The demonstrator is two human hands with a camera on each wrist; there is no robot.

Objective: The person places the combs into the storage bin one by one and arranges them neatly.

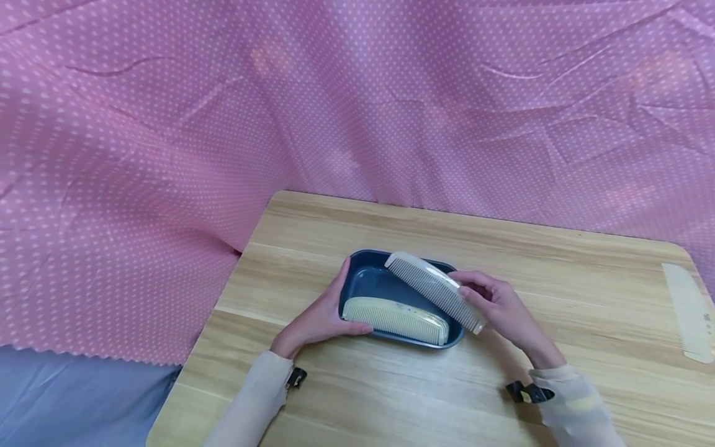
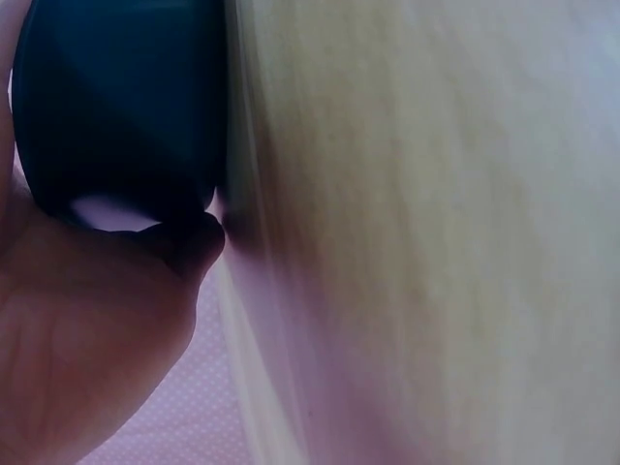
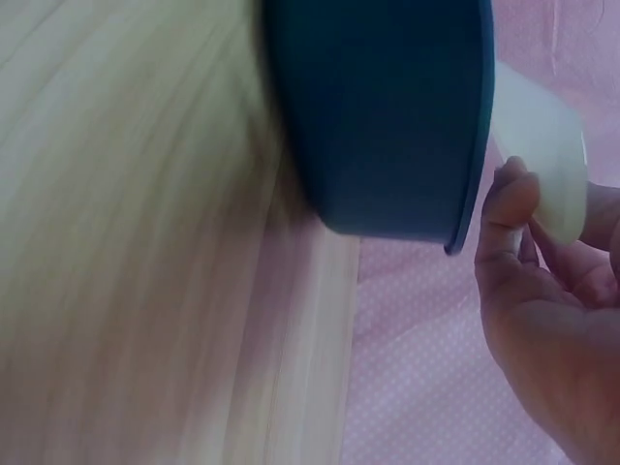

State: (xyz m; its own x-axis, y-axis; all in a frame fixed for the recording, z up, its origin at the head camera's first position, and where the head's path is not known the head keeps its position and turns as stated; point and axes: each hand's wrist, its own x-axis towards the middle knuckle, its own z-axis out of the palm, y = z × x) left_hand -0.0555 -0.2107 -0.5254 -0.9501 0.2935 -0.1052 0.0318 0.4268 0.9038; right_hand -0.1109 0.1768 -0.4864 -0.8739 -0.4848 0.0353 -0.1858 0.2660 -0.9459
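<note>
A dark blue rectangular box [image 1: 373,282], open at the top, stands on the wooden table. My left hand [image 1: 317,318] grips its left end, the thumb along the near wall and the fingers round the far left corner. Inside, a cream comb [image 1: 391,315] leans along the near side, teeth downward. Over the right part of the box, my right hand [image 1: 505,313] pinches a second, pale comb [image 1: 427,280] by its right portion, held slantwise. In the right wrist view, that comb [image 3: 542,145] shows above the rim of the box [image 3: 387,126].
Another pale comb [image 1: 687,310] lies at the right edge of the wooden table [image 1: 357,397]. Pink dotted cloth [image 1: 357,105] hangs behind and to the left of the table. Blue-grey fabric [image 1: 72,397] shows at the lower left.
</note>
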